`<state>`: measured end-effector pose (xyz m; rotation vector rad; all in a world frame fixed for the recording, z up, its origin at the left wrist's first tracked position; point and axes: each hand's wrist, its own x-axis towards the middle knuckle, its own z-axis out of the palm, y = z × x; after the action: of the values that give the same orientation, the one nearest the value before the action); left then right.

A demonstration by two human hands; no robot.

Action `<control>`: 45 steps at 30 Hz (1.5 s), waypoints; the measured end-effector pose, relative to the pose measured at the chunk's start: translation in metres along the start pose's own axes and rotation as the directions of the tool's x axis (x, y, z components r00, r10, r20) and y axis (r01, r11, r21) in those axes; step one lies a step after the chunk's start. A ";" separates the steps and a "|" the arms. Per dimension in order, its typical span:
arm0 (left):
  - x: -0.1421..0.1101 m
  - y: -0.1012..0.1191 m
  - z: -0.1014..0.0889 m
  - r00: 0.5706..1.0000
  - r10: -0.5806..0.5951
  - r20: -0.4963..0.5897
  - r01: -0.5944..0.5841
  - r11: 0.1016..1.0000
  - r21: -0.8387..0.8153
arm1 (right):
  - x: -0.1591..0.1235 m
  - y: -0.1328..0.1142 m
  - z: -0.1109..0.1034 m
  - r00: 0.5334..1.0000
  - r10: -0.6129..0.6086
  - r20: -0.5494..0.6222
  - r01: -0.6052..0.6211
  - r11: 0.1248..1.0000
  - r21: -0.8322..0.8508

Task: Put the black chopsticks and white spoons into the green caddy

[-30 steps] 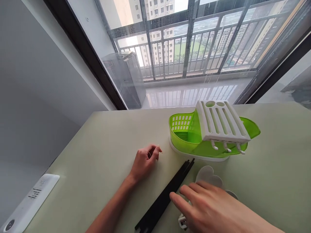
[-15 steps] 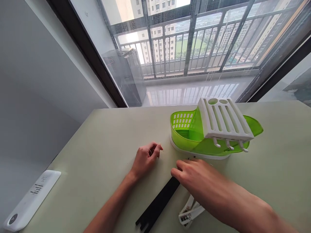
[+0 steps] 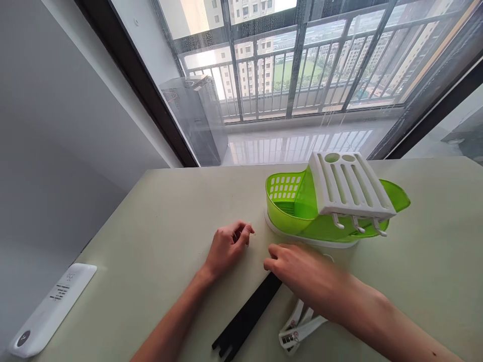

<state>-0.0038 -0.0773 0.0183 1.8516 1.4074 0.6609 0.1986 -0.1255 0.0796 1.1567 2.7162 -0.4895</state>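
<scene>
My left hand (image 3: 228, 245) rests on the table left of the green rack, fingers curled in and thumb against them, with nothing seen in them. My right hand (image 3: 292, 261) is closed, palm down, at the upper end of several long black strips (image 3: 247, 314) with notched lower ends. Its fingertips are hidden, so I cannot tell what they grip. Beneath my right forearm lie several white handles (image 3: 302, 332) with small labels, fanned out and partly covered. Just beyond, a green basket-style rack (image 3: 289, 221) stands on a white base, topped by a white slotted holder (image 3: 350, 183).
Three white hooks (image 3: 356, 224) stick out from the holder's front. A long white device (image 3: 53, 306) with printed text lies at the table's left edge. Behind the pale green table (image 3: 181, 211) is a large window with a balcony railing (image 3: 260, 75) outside.
My right hand has shifted slightly left and its forearm has swung, uncovering more of the white handles. My left hand stays in about the same spot.
</scene>
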 end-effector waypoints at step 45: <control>0.001 -0.002 -0.002 1.000 -0.007 0.009 0.007 0.998 -0.055 | 0.017 0.008 0.026 0.969 -0.121 -0.216 0.090 0.984 -0.151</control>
<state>-0.0064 -0.0756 0.0182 1.8042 1.3763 0.6807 0.1932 -0.1184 0.0486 1.0954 2.9606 -0.1837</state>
